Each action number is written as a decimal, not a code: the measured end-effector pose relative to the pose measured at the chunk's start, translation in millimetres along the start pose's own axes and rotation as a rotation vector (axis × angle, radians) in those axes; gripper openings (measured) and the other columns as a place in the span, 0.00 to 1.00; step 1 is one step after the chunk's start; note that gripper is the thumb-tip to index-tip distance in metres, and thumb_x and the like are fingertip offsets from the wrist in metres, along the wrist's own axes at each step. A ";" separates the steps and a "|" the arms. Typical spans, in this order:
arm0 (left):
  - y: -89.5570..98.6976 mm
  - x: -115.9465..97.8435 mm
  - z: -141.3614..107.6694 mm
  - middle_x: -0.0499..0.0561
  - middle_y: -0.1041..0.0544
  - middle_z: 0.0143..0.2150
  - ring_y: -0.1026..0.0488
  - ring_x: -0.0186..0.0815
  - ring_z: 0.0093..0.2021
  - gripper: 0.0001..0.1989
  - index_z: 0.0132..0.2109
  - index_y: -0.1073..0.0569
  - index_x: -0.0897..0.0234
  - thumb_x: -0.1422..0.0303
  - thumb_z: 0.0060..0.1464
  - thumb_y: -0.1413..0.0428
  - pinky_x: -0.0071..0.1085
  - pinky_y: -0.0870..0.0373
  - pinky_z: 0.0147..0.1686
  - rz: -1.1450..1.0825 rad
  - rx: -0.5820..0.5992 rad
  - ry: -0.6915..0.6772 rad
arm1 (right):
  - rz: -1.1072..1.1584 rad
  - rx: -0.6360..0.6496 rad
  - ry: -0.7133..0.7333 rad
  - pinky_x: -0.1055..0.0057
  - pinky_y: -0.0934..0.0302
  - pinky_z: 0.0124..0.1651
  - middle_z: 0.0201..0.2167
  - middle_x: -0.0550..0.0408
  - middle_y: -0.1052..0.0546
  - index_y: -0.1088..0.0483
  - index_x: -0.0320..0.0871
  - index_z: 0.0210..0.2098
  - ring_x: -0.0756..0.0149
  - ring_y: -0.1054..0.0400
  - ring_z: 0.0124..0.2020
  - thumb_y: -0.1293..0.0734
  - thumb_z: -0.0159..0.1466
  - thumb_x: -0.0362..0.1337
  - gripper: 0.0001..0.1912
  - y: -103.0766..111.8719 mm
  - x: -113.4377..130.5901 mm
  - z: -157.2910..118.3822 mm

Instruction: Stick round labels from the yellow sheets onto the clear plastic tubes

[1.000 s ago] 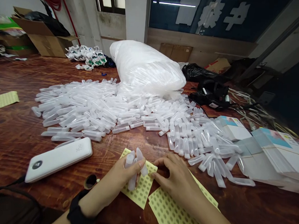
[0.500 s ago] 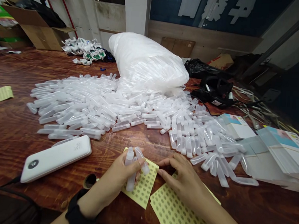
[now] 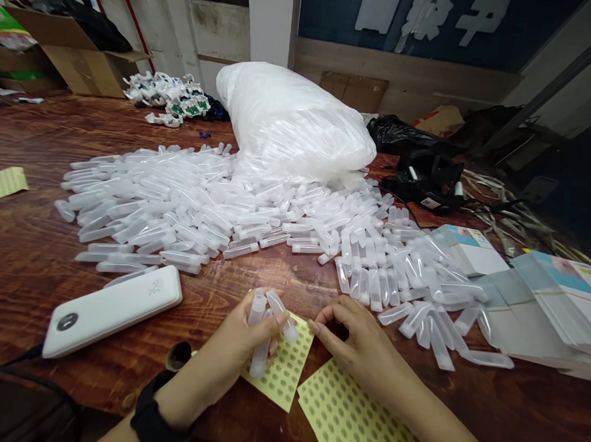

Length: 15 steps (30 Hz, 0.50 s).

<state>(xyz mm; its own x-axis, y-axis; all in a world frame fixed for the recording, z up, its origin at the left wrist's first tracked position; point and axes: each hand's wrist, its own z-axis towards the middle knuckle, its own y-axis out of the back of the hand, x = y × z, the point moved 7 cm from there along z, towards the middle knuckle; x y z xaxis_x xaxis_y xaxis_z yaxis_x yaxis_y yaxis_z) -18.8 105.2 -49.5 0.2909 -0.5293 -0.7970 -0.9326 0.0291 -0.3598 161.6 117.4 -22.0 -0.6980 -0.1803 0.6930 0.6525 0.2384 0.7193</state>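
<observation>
My left hand [image 3: 230, 344] is closed around several small translucent plastic tubes [image 3: 259, 357], which point in different directions. It hovers over or rests on a small yellow sheet of round stickers [image 3: 286, 374]; I cannot tell which. At that sheet's upper right corner, my right hand [image 3: 361, 338] has its thumb and forefinger pinched together. Whatever may be between those fingertips is too small to make out. Beneath the right forearm lie larger yellow sticker sheets [image 3: 358, 415], partly covered by the arm. A wide heap of similar tubes [image 3: 157, 192] spreads beyond both hands.
A white power bank [image 3: 114, 313] with a cable lies at left. Behind the heap bulges a big white plastic bag [image 3: 292, 114]. Stacks of printed cards [image 3: 561, 290] stand at right, near a black strapped item [image 3: 428, 179]. Another sticker sheet [image 3: 0, 185] lies far left.
My right thumb and forefinger have closed together and shifted slightly at the small sheet's corner. The left hand keeps its hold on the tubes almost unmoved. The view has shifted slightly.
</observation>
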 end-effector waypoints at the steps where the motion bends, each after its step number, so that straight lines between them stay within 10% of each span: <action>1: 0.1 0.4 0.1 0.41 0.27 0.28 0.35 0.30 0.23 0.35 0.54 0.31 0.61 0.55 0.46 0.25 0.23 0.38 0.22 -0.010 -0.001 0.005 | 0.009 0.003 0.009 0.61 0.36 0.47 0.38 0.53 0.24 0.27 0.46 0.34 0.58 0.29 0.43 0.34 0.72 0.39 0.10 -0.1 0.6 0.8; 15: -28.1 -9.5 -21.8 0.43 0.27 0.24 0.33 0.24 0.21 0.23 0.32 0.27 0.67 0.65 0.39 0.21 0.18 0.35 0.20 -0.406 0.062 0.171 | 0.271 -0.210 0.164 0.74 0.37 0.47 0.40 0.57 0.29 0.32 0.49 0.39 0.68 0.31 0.44 0.39 0.76 0.39 0.08 33.0 50.8 -37.6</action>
<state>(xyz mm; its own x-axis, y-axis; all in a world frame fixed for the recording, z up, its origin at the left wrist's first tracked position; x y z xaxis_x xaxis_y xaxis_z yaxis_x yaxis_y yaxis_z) 0.0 90.9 -21.2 0.5864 -0.6410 -0.4953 -0.7339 -0.1617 -0.6597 158.8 80.2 38.8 -0.4467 -0.2922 0.8456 0.8650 0.1003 0.4916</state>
